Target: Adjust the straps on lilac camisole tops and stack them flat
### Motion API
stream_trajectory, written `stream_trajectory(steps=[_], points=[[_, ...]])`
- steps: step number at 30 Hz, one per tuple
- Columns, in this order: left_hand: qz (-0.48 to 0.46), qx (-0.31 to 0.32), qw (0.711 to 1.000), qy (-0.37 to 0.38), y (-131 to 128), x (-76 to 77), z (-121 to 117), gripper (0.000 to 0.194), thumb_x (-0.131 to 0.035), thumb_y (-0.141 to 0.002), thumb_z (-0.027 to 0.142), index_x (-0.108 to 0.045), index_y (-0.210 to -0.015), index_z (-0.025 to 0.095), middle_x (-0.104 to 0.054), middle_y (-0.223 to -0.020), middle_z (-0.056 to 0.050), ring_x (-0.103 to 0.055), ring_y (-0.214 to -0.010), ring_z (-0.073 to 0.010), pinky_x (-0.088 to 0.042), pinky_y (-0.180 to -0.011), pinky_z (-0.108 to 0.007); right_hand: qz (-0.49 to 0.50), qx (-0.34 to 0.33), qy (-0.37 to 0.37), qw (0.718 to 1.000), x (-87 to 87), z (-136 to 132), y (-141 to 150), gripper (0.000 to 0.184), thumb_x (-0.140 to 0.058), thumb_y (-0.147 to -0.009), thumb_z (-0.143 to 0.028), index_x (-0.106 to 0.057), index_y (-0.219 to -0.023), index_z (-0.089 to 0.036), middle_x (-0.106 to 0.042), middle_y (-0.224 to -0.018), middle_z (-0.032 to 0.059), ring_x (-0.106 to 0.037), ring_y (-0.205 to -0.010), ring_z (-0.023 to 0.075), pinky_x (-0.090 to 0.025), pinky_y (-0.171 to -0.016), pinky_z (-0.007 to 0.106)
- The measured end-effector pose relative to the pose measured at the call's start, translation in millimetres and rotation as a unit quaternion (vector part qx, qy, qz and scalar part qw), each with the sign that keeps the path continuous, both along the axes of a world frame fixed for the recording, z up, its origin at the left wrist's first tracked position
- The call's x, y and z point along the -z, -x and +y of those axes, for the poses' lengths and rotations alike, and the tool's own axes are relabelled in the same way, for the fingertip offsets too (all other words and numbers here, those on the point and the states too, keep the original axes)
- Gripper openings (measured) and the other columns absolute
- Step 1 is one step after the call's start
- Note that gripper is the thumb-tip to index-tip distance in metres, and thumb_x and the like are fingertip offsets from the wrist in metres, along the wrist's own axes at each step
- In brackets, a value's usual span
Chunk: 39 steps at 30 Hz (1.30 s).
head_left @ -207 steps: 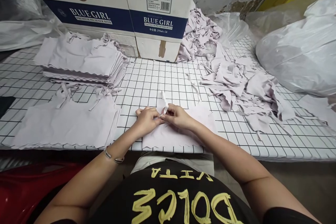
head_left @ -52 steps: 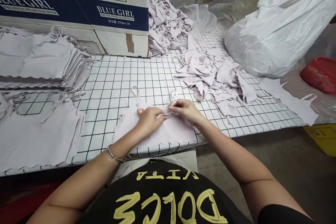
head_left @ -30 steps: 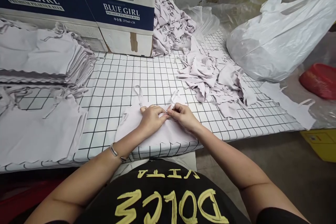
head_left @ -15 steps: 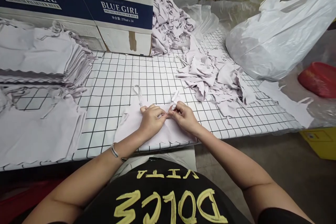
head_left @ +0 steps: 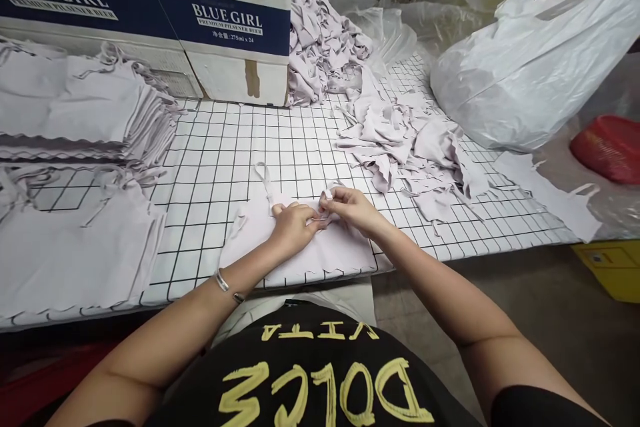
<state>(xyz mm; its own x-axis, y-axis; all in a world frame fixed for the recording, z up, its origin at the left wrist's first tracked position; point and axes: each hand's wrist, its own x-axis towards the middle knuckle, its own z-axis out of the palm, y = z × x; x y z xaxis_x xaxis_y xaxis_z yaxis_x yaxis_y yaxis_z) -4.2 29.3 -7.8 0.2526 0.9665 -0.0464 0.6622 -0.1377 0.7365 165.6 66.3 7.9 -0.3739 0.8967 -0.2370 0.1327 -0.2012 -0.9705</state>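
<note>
A pale pink strappy top lies flat near the table's front edge, one looped strap pointing away from me. My left hand rests on the garment, its thumb and fingers pinched on the fabric near the upper edge. Close beside it, my right hand is closed, with thumb and index finger pinching the other strap. The fingertips of both hands nearly meet. What lies right between them is too small to make out.
Stacked matching tops stand at the left, before a large beer carton. Loose pink pieces are heaped at the back and right. Farther right are a white plastic bag, a red basket and a single top.
My right hand has turned and lifted slightly, drawing the strap in toward its fingers. The left hand has stayed almost in place on the top.
</note>
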Motion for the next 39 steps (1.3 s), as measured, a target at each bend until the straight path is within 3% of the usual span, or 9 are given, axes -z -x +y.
stream_trajectory(steps=[5, 9, 15, 23, 26, 29, 32, 35, 39], points=[[0.108, 0.016, 0.992, -0.065, 0, -2.1, -1, 0.025, -0.066, -0.083, 0.041, -0.065, -0.098, 0.021, -0.066, -0.105, -0.009, -0.052, -0.104, -0.0307, -0.028, -0.088, -0.045, -0.110, 0.104, -0.125, 0.981, 12.5, 37, 8, 0.043, -0.079, -0.068, -0.050, -0.057, -0.090, -0.021, -0.055, -0.066, -0.0014, -0.053, -0.064, 0.0192, -0.038, -0.061, 0.028], [0.158, -0.091, 0.973, -0.141, 43, -16.8, -30, 0.046, -0.056, -0.088, 0.047, -0.049, -0.128, 0.025, -0.054, -0.128, -0.013, -0.045, -0.116, -0.0341, -0.028, -0.094, -0.049, -0.349, 0.156, -0.279, 0.881, -2.5, 22, -20, 0.034, -0.076, -0.076, -0.045, -0.052, -0.084, -0.022, -0.056, -0.073, 0.0015, -0.051, -0.067, 0.0205, -0.030, -0.060, 0.028], [0.293, -0.210, 0.933, -0.014, 113, -11.3, -76, 0.040, -0.044, -0.090, 0.054, -0.054, -0.104, 0.018, -0.058, -0.106, -0.013, -0.051, -0.103, -0.0339, -0.036, -0.083, -0.048, -0.480, 0.042, -0.129, 0.867, -12.7, -66, -75, 0.027, -0.062, -0.082, -0.040, -0.049, -0.068, -0.021, -0.055, -0.063, -0.0013, -0.050, -0.057, 0.0172, -0.029, -0.053, 0.026], [0.296, -0.151, 0.943, 0.015, 93, -15.1, -76, 0.028, -0.044, -0.091, 0.045, -0.048, -0.080, 0.021, -0.058, -0.092, -0.009, -0.054, -0.094, -0.0305, -0.036, -0.079, -0.045, -0.473, 0.102, -0.145, 0.863, -0.7, -90, -80, 0.025, -0.054, -0.078, -0.042, -0.047, -0.069, -0.021, -0.055, -0.066, -0.0001, -0.048, -0.060, 0.0172, -0.030, -0.054, 0.026], [0.213, -0.173, 0.962, 0.018, 89, -17.2, -77, 0.025, -0.044, -0.090, 0.042, -0.040, -0.076, 0.022, -0.056, -0.078, -0.005, -0.056, -0.082, -0.0274, -0.039, -0.071, -0.039, -0.346, 0.129, -0.090, 0.925, 1.2, -92, -82, 0.028, -0.055, -0.078, -0.045, -0.043, -0.070, -0.021, -0.045, -0.059, -0.0034, -0.042, -0.054, 0.0140, -0.029, -0.050, 0.023], [-0.059, -0.228, 0.966, 0.109, 88, -23.4, -81, 0.030, -0.055, -0.085, 0.047, -0.036, -0.083, 0.023, -0.053, -0.065, 0.002, -0.054, -0.059, -0.0189, -0.040, -0.056, -0.029, -0.135, 0.146, 0.015, 0.980, -7.1, -94, -83, 0.040, -0.068, -0.073, -0.052, -0.043, -0.084, -0.022, -0.039, -0.056, -0.0078, -0.037, -0.047, 0.0108, -0.028, -0.044, 0.019], [-0.368, -0.217, 0.874, 0.231, 99, -42.6, -85, 0.044, -0.073, -0.073, 0.042, -0.038, -0.091, 0.024, -0.059, -0.070, 0.003, -0.059, -0.058, -0.0148, -0.045, -0.054, -0.024, 0.001, 0.137, 0.109, 0.985, -27.2, -90, -77, 0.051, -0.082, -0.067, -0.046, -0.048, -0.098, -0.026, -0.050, -0.064, -0.0044, -0.048, -0.050, 0.0123, -0.040, -0.043, 0.018], [-0.484, -0.198, 0.818, 0.239, 140, -77.0, -80, 0.046, -0.082, -0.066, 0.027, -0.048, -0.096, 0.021, -0.063, -0.077, 0.001, -0.062, -0.064, -0.0116, -0.049, -0.057, -0.020, 0.070, 0.141, 0.147, 0.976, -52.0, -63, -54, 0.053, -0.089, -0.063, -0.036, -0.058, -0.106, -0.032, -0.056, -0.075, 0.0016, -0.053, -0.050, 0.0115, -0.048, -0.041, 0.017], [-0.439, -0.207, 0.859, 0.164, 244, -144.6, -60, 0.038, -0.081, -0.065, 0.012, -0.061, -0.098, 0.012, -0.066, -0.093, -0.006, -0.065, -0.073, -0.0137, -0.052, -0.055, -0.018, 0.117, 0.050, 0.169, 0.977, -98.2, 5, 32, 0.035, -0.085, -0.064, -0.018, -0.069, -0.094, -0.024, -0.059, -0.081, 0.0075, -0.055, -0.049, 0.0100, -0.051, -0.040, 0.013]])
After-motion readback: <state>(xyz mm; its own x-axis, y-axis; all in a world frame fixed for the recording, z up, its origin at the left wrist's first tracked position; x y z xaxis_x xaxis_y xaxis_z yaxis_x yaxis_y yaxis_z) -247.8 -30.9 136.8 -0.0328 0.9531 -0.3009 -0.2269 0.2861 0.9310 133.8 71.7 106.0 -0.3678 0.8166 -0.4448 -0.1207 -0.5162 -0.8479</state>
